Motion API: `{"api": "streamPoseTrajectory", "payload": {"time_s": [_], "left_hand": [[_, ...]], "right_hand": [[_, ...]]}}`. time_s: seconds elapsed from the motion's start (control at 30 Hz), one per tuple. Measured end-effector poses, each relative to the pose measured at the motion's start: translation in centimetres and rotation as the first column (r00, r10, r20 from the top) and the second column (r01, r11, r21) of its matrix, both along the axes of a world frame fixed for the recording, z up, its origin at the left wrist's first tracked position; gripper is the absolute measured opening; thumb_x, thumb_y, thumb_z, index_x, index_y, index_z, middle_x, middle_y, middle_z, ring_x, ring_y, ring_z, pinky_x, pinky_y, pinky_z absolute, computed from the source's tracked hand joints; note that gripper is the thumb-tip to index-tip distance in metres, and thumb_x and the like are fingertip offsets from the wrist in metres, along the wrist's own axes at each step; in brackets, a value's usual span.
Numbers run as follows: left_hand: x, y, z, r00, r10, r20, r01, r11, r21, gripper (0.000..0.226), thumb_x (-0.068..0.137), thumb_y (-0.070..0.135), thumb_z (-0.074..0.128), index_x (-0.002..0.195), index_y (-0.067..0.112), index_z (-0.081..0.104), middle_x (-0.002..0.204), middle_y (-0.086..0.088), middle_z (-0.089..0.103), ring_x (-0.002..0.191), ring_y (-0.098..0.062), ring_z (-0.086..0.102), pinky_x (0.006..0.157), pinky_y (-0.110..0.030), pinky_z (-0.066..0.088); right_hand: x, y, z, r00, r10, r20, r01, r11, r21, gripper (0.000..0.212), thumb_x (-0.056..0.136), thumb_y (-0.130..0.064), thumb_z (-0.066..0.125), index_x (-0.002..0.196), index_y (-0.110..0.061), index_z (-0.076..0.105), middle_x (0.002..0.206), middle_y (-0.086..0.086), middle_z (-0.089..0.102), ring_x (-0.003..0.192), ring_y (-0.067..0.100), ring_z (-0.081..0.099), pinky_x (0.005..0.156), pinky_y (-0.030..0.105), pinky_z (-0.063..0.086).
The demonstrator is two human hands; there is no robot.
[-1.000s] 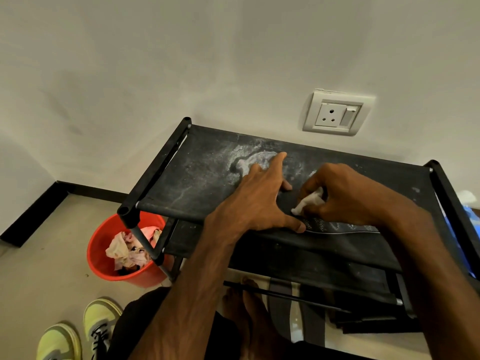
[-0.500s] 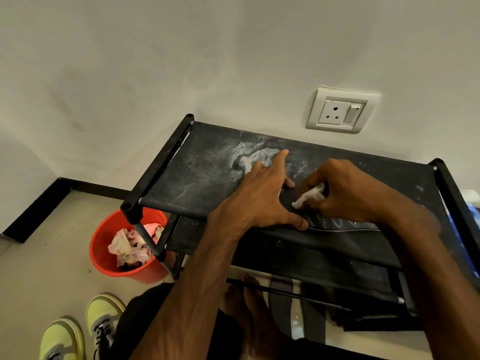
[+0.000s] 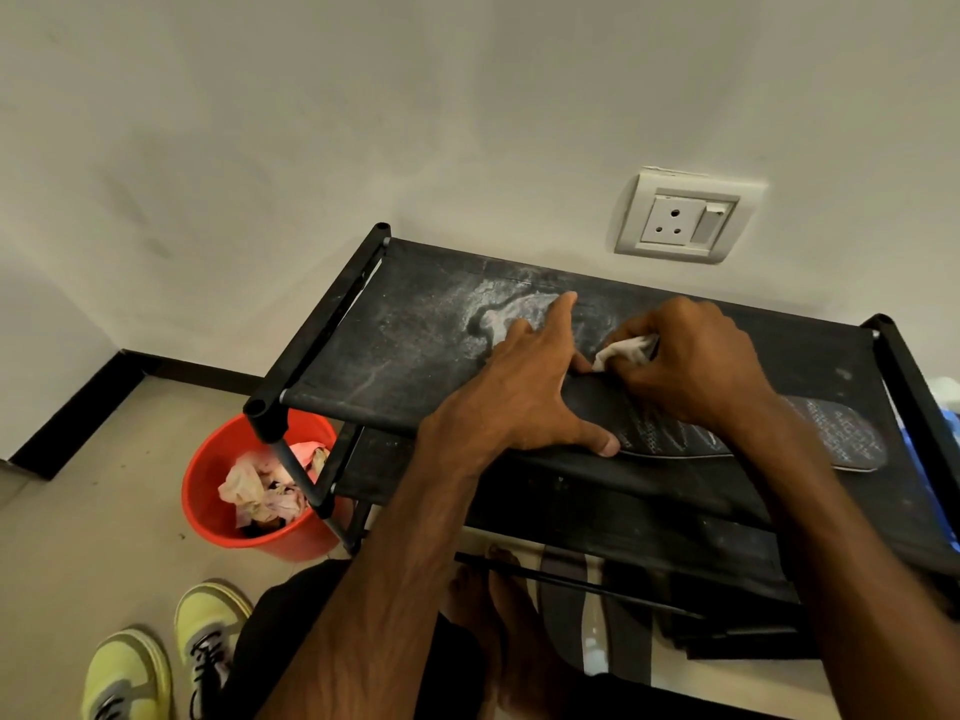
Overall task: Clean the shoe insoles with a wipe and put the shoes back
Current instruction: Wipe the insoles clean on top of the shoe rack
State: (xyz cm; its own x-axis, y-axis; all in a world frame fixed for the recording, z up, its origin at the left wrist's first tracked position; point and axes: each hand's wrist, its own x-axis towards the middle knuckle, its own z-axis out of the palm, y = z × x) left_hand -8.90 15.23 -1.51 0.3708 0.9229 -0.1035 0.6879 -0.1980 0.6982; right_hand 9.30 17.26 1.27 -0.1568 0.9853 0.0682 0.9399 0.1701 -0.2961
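Red bucket [image 3: 205, 491] holding crumpled paper [image 3: 258, 492], white wall socket [image 3: 683, 218]

1. I am seeing soft, even, rather dim light spreading over the wall [image 3: 311, 148]; nothing is glaring.
2. The lower shelves of the rack [image 3: 415, 356] are sitting in deep shadow.
3. The wide lens is bending straight lines near the edges, and the bottom corners are looking soft.

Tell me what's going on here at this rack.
A person is cleaning a dark insole lying on the top shelf of a black shoe rack. The left hand presses it flat with spread fingers; the right hand pinches a white wipe against it. Yellow sneakers stand on the floor near a red bucket.
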Motion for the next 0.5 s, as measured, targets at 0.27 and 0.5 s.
{"api": "streamPoseTrajectory", "payload": {"time_s": [0.27, 0.5], "left_hand": [[0.1, 0.0, 0.0, 1.000, 0.014, -0.004, -0.014, 1.000, 0.004, 0.138, 0.059, 0.049, 0.094, 0.158, 0.030, -0.001, 0.126, 0.016, 0.063, 0.146, -0.019, 0.021, 0.116, -0.053, 0.030], [0.0, 0.0, -0.2, 1.000, 0.013, 0.005, -0.013, 1.000, -0.014, 0.136, 0.060, 0.051, 0.093, 0.158, 0.032, -0.001, 0.129, 0.015, 0.062, 0.148, -0.020, 0.018, 0.117, -0.054, 0.028]], "right_hand": [[1.1, -0.1, 1.7, 0.961, 0.254, -0.111, -0.276, 0.909, -0.313, 0.016, 0.082, -0.026, 0.083, 0.087, -0.040, 0.079, 0.082, -0.018, 0.074, 0.078, -0.004, 0.068, 0.059, 0.017, 0.052], [0.1, 0.1, 0.4, 0.999, 0.046, 0.006, -0.045, 0.995, -0.094, 0.018, 0.086, -0.031, 0.077, 0.103, -0.039, 0.079, 0.092, -0.003, 0.074, 0.082, 0.018, 0.068, 0.074, 0.043, 0.060]]}}
